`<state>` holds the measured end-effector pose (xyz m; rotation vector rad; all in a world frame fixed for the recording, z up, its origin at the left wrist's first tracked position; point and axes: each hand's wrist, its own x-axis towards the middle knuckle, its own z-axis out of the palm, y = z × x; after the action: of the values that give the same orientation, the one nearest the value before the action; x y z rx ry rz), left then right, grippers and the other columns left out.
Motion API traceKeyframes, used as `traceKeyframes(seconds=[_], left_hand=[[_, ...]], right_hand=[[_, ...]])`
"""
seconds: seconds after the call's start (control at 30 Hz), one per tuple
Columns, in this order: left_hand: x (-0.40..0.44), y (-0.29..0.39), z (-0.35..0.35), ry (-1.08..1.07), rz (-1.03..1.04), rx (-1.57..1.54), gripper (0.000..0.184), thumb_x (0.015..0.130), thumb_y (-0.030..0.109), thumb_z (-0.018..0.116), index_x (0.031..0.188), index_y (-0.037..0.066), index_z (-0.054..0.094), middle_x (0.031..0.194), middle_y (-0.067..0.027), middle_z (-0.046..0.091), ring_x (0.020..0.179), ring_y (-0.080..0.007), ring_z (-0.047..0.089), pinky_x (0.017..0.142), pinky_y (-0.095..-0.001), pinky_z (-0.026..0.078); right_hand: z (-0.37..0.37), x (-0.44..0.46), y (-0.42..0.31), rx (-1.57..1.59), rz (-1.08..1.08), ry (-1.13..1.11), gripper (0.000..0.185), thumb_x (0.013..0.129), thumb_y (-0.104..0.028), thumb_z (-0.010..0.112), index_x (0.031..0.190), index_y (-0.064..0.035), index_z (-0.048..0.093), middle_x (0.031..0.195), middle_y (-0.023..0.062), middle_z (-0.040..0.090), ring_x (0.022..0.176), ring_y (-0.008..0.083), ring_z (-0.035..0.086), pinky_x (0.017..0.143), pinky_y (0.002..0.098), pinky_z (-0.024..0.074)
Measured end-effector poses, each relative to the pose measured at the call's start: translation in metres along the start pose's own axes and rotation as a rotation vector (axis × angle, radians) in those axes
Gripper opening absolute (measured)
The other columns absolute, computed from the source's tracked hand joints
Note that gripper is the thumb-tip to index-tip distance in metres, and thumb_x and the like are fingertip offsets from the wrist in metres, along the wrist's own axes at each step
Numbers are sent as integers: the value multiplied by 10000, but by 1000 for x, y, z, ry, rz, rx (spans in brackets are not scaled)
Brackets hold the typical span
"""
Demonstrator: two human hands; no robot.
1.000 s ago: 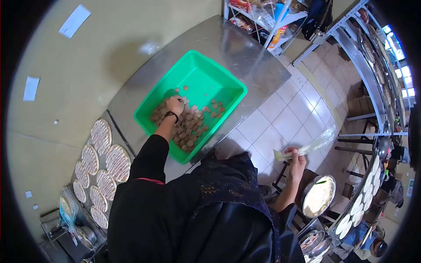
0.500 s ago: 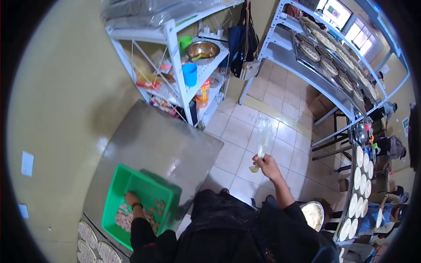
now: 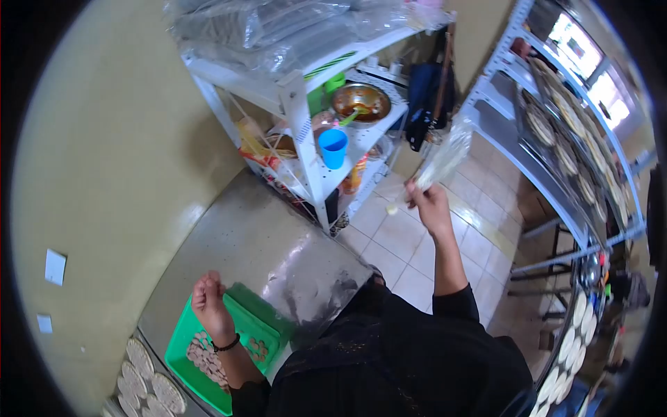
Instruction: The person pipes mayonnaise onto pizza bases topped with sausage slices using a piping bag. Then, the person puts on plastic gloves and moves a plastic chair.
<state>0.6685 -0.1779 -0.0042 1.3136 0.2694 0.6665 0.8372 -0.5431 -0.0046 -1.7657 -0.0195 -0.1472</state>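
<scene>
My left hand (image 3: 210, 306) is raised over the far edge of a green plastic bin (image 3: 260, 309). Its fingers are curled together, and whatever they may hold cannot be made out. Many small, round, brownish-pink slices (image 3: 205, 358) lie in the bin. Out over the floor, my right hand (image 3: 432, 207) grips a clear plastic bag (image 3: 448, 154) by its gathered part. The bag's wide end flares up and away, while a small pale lump shows below the fingers.
The bin stands on a metal table (image 3: 236, 222); flat round breads (image 3: 167, 394) lie at its near left. Ahead is a white shelf unit (image 3: 302, 128) with a blue cup (image 3: 333, 148) and steel bowl (image 3: 361, 102). A rack (image 3: 500, 132) at right bears trays of topped rounds.
My left hand has come up out of the slices to above the bin's far edge. My right hand has moved forward with the bag, which now tilts right. The view has shifted.
</scene>
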Motion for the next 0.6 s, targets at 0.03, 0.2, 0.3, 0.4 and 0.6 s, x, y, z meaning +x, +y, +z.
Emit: traceKeyframes(seconds=[0.03,0.2,0.3,0.4,0.6], left_hand=[[-4,24,28,46,10,15,133,783,142,517,728,21,506,662,-19,477,590,-77,413,536,-194,341],[-47,118,147,-6,271,-75,173,731,147,576,672,1,505,611,-94,507,518,-164,477,457,-253,368],[-53,147,180,-407,471,-194,102,760,99,531,720,6,519,641,-127,548,507,-205,533,463,-256,369],[-70,176,198,-439,445,-228,86,750,40,519,708,11,588,691,-129,574,569,-207,551,517,-290,343],[-126,186,221,81,752,11,131,707,109,604,595,42,589,600,-77,543,542,-151,467,473,-243,335]], right_hand=[[8,20,-6,125,-101,-4,174,774,-174,543,781,0,551,616,29,526,507,65,466,462,210,384],[51,110,-21,290,-241,-152,173,783,-171,532,807,-1,553,679,34,538,565,77,482,497,209,406],[77,158,1,136,-208,-234,193,793,-186,516,793,1,565,641,31,532,543,69,462,488,204,389],[111,202,53,143,-85,-541,289,787,-178,513,1014,-5,469,928,78,528,746,147,547,596,244,466],[144,182,36,9,-54,-668,378,769,-142,530,1106,-24,406,926,74,505,725,155,525,532,233,451]])
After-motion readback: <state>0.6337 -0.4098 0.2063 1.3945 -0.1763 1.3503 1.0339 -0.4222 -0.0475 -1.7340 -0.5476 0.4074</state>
